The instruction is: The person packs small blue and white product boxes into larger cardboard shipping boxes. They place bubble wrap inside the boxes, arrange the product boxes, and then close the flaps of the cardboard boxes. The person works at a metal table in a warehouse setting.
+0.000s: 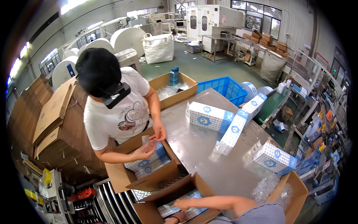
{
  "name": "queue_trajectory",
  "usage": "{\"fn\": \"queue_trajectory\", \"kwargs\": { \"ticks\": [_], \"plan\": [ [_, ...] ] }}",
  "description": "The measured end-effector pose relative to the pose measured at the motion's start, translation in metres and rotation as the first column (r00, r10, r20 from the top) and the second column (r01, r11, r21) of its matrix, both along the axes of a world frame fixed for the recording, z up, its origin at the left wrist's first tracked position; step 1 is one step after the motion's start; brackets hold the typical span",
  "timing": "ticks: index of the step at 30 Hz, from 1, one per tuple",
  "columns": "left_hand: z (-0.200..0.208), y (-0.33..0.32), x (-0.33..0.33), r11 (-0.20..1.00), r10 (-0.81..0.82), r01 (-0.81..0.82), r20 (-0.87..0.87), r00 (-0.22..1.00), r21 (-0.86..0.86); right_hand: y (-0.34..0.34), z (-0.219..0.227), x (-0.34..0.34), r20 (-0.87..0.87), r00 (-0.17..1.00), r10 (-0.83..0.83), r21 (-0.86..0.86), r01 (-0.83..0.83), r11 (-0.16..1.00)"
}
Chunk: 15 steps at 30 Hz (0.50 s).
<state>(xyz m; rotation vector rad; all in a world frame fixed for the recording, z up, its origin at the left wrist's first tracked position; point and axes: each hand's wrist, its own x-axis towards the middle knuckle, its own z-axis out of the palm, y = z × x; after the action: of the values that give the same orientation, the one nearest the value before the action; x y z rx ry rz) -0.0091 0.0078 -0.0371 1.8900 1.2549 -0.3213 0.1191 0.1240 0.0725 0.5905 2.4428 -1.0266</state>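
An open cardboard carton (204, 185) stands at the bottom centre, with blue-and-white patterned packs (194, 213) lying inside it. My right hand (182, 203) reaches into this carton over the packs, its fingers curled; what they hold, if anything, is hidden. Close below it, my left hand (179, 215) is also inside the carton, a band at its wrist. The left fingers are too small and covered to read. Both hands are right at the packs' upper faces.
Across from me a co-worker (119, 108) holds a small clear piece over another open carton (138, 183). Long patterned packs (210, 117) lie on the metal table (179, 130). Clear plastic bags (265, 188) fill a box at right. Rollers (108, 201) run at lower left; a blue crate (223, 87) stands behind.
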Motion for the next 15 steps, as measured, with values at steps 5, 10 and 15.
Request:
{"fn": "queue_trajectory", "kwargs": {
  "ticks": [5,10,15],
  "plan": [
    [0.149,0.057,0.02,0.858,0.363,-0.073,0.501,0.786,-0.508,0.133,0.237,0.197,-0.458,0.836,-0.302,0.499,0.522,0.692],
    [0.268,0.167,0.103,0.95,0.123,-0.288,0.702,0.701,0.12,0.225,0.116,0.353,-0.02,0.917,-0.398,0.843,0.229,0.486],
    [0.243,0.236,0.221,0.719,-0.031,-0.065,0.125,0.992,0.692,0.205,0.131,0.315,-0.349,0.888,-0.3,0.491,0.446,0.749]
  ]
}}
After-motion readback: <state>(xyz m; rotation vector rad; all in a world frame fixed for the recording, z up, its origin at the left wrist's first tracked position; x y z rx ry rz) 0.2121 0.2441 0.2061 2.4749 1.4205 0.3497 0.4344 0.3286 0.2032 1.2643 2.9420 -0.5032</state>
